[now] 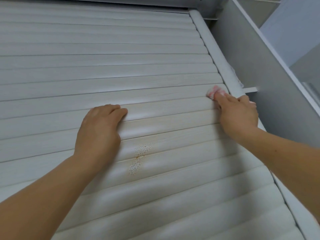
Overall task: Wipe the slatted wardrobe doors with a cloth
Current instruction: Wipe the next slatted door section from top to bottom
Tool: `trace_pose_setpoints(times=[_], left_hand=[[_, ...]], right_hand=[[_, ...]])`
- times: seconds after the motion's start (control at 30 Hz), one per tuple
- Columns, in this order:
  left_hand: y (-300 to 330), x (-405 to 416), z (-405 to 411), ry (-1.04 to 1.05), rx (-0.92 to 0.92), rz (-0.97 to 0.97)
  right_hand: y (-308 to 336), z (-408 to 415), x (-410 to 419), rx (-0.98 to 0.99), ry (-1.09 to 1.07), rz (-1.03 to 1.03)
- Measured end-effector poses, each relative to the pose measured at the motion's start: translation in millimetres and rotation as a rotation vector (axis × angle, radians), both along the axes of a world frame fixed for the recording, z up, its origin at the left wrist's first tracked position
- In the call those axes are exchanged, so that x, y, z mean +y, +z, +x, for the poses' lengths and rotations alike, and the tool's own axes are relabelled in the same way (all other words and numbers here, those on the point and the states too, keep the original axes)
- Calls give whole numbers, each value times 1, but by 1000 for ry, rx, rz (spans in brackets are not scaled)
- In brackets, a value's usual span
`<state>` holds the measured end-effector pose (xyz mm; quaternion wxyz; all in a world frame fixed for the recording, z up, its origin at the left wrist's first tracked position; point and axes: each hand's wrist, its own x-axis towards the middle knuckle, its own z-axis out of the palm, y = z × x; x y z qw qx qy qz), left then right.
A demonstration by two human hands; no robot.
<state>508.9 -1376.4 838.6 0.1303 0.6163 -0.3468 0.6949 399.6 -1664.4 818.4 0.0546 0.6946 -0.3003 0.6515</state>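
Observation:
The pale slatted wardrobe door [107, 70] fills most of the view. My left hand [99, 129] lies against the slats near the middle, its fingertips curled over the edge of one slat. My right hand [238, 113] is at the door's right edge and pinches a small pink and white cloth [215, 91], pressing it on a slat beside the door's rounded frame post [213, 47]. A patch of small orange-brown specks [139, 157] marks the slats just below and right of my left hand.
A grey side panel [256, 70] of the wardrobe stands right of the door, with open white shelving [270, 14] beyond it at the top right. A short white bar [250, 89] sticks out from the frame post near my right hand.

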Motion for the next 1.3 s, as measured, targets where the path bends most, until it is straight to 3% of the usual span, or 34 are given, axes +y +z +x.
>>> trace_pose_setpoints(times=[0.1, 0.33, 0.5, 0.67, 0.97, 1.13, 1.3], left_hand=[[0, 0, 0, -27, 2, 10], [-3, 20, -4, -115, 81, -49], [-6, 49, -4, -93, 136, -99], [-19, 73, -5, -70, 166, -125], [-41, 105, 3, -4, 169, -104], [-48, 103, 2, 8, 152, -58], [-57, 93, 3, 38, 118, 27]], right_hand=[[-12, 7, 11, -68, 68, 72], [-29, 24, 57, -36, 115, -25], [-27, 35, 104, -10, 208, -144], [-21, 56, 162, -122, 242, -420], [-26, 75, 250, 39, 483, -579], [-44, 77, 237, 129, 445, -751], [-47, 61, 190, 58, 392, -736]])
